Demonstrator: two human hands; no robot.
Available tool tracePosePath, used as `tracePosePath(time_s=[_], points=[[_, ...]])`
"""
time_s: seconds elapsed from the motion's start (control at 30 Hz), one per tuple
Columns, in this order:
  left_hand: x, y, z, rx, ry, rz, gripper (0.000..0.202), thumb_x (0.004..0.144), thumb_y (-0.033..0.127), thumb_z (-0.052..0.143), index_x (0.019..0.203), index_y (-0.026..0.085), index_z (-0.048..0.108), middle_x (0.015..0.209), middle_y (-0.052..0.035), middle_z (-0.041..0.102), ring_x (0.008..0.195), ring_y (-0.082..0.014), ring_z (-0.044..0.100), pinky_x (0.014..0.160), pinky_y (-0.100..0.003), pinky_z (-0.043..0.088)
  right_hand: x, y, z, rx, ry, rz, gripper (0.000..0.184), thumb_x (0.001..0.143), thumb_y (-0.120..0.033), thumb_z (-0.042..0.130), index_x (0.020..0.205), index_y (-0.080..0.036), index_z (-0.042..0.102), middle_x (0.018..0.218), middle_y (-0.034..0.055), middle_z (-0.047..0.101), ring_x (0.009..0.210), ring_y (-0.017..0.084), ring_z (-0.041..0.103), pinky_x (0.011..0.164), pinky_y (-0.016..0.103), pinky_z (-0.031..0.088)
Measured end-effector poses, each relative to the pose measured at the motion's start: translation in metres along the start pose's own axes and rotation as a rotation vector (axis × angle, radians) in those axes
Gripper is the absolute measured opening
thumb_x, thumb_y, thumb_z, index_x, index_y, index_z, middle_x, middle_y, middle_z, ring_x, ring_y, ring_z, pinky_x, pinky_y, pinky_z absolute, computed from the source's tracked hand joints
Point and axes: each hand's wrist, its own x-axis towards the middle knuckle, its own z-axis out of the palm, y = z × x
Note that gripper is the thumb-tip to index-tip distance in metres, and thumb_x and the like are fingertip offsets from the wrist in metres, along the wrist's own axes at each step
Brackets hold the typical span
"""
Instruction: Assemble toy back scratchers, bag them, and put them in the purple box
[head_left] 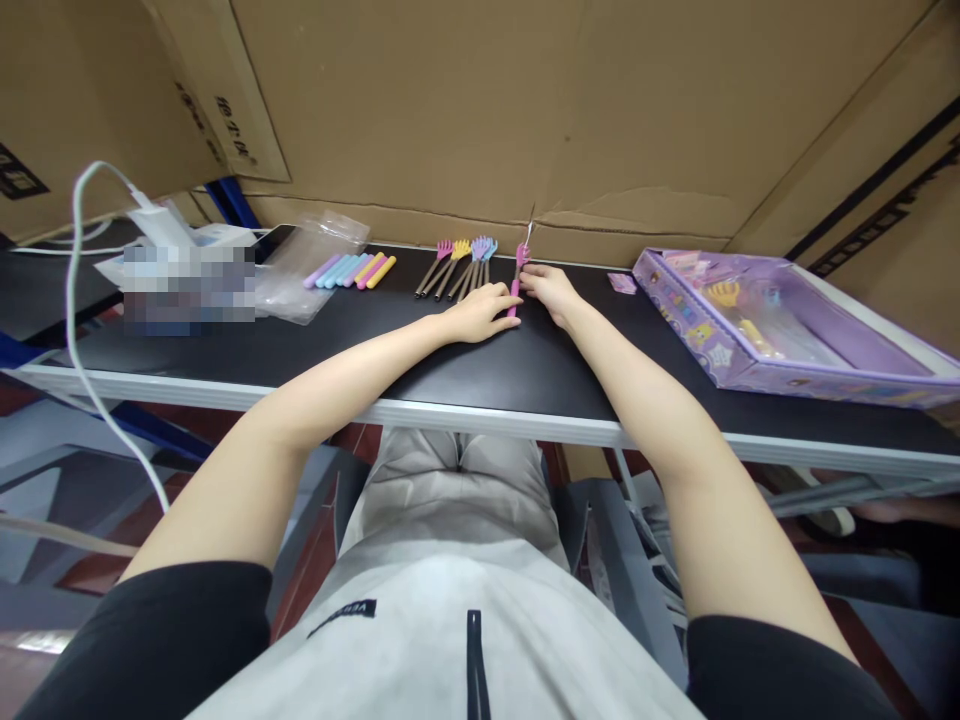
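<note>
A small pink back scratcher (515, 288) with a claw-shaped head lies between my two hands on the black table. My left hand (480, 313) has its thumb and fingers on the pink handle. Closer to the claw, my right hand (553, 290) grips with bent fingers; its fingertips are partly hidden. A thin whitish strip (528, 235) sticks up by the claw. Left of the hands, several claw heads on metal rods (459, 266) lie in a row, in pink, yellow, purple and blue. Farther left is a row of coloured handle tubes (350, 271).
A purple printed box (750, 375) with bagged pieces inside sits at the right, beside a small pink packet (622, 283). Clear plastic bags (311, 265) and a white cable (73, 270) are at the left. Cardboard walls (465, 110) stand behind the table.
</note>
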Motion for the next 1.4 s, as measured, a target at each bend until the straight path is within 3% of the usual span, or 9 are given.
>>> tracePosePath(time_s=[0.2,0.33,0.43,0.57,0.67,0.8,0.97,1.17,1.4], points=[[0.011,0.006,0.003,0.096,-0.013,-0.124,0.041,0.106,0.026,0.053,0.140,0.009,0.069,0.131,-0.0229,0.069,0.125,-0.0359,0.064,0.109,-0.049,0.049,0.002,0.008,-0.001,-0.501,-0.136,-0.231,0.037,0.104,-0.007,0.049,0.130,-0.009,0.076,0.147,0.0159,0.069,0.141,0.024,0.064,0.126,0.041,0.042],[0.018,0.014,0.003,0.160,-0.009,-0.202,0.038,0.105,0.026,0.054,0.134,0.008,0.070,0.131,-0.0249,0.069,0.128,-0.0396,0.062,0.107,-0.051,0.047,0.003,0.011,-0.007,-0.808,-0.179,-0.246,0.047,0.107,-0.011,0.046,0.150,-0.001,0.063,0.162,0.0225,0.054,0.155,0.029,0.050,0.132,0.044,0.034],[0.018,0.021,0.004,0.174,0.010,-0.224,0.034,0.105,0.028,0.056,0.128,0.007,0.071,0.130,-0.0262,0.070,0.129,-0.0410,0.061,0.107,-0.051,0.045,0.004,0.013,-0.012,-0.912,-0.221,-0.238,0.049,0.108,-0.014,0.048,0.155,-0.003,0.059,0.167,0.0213,0.048,0.160,0.031,0.043,0.134,0.047,0.031],[0.011,0.023,0.001,0.178,0.040,-0.245,0.037,0.108,0.032,0.049,0.126,0.008,0.072,0.130,-0.0255,0.071,0.128,-0.0405,0.062,0.107,-0.052,0.043,0.004,0.013,-0.020,-0.935,-0.266,-0.278,0.047,0.108,-0.016,0.051,0.153,-0.009,0.063,0.165,0.0173,0.051,0.158,0.029,0.046,0.134,0.045,0.031],[0.005,0.015,-0.008,0.130,0.036,-0.169,0.034,0.106,0.032,0.051,0.123,0.013,0.074,0.127,-0.0208,0.074,0.124,-0.0367,0.065,0.105,-0.049,0.046,0.001,0.011,-0.024,-0.903,-0.290,-0.303,0.045,0.105,-0.015,0.056,0.148,-0.013,0.068,0.162,0.0147,0.055,0.156,0.029,0.050,0.135,0.045,0.031],[0.001,-0.001,-0.026,-0.009,0.025,-0.056,0.031,0.100,0.024,0.051,0.108,0.016,0.080,0.106,-0.0134,0.080,0.101,-0.0275,0.072,0.093,-0.039,0.051,-0.004,0.007,-0.027,-0.851,-0.320,-0.312,0.042,0.101,-0.013,0.061,0.141,-0.018,0.074,0.158,0.0105,0.061,0.152,0.031,0.054,0.133,0.047,0.033],[-0.002,-0.016,-0.040,-0.064,0.149,-0.144,0.029,0.097,0.029,0.054,0.091,0.017,0.079,0.080,-0.0075,0.076,0.083,-0.0237,0.068,0.087,-0.038,0.051,-0.004,0.006,-0.027,-0.774,-0.318,-0.295,0.033,0.096,-0.011,0.069,0.126,-0.019,0.080,0.152,0.0103,0.067,0.147,0.032,0.059,0.132,0.044,0.036],[-0.002,-0.021,-0.034,0.004,-0.041,-0.196,0.020,0.090,0.030,0.063,0.076,0.019,0.073,0.073,-0.0070,0.072,0.075,-0.0228,0.065,0.077,-0.035,0.048,0.001,0.010,-0.027,-0.845,-0.319,-0.307,0.039,0.098,-0.010,0.065,0.135,-0.015,0.076,0.158,0.0138,0.060,0.154,0.034,0.052,0.133,0.048,0.034],[-0.002,-0.019,-0.033,0.004,-0.058,-0.194,0.013,0.087,0.030,0.067,0.080,0.021,0.072,0.076,-0.0058,0.074,0.076,-0.0229,0.066,0.072,-0.033,0.047,0.000,0.010,-0.028,-0.881,-0.328,-0.334,0.040,0.099,-0.012,0.063,0.138,-0.015,0.075,0.159,0.0131,0.060,0.154,0.032,0.053,0.133,0.046,0.035]])
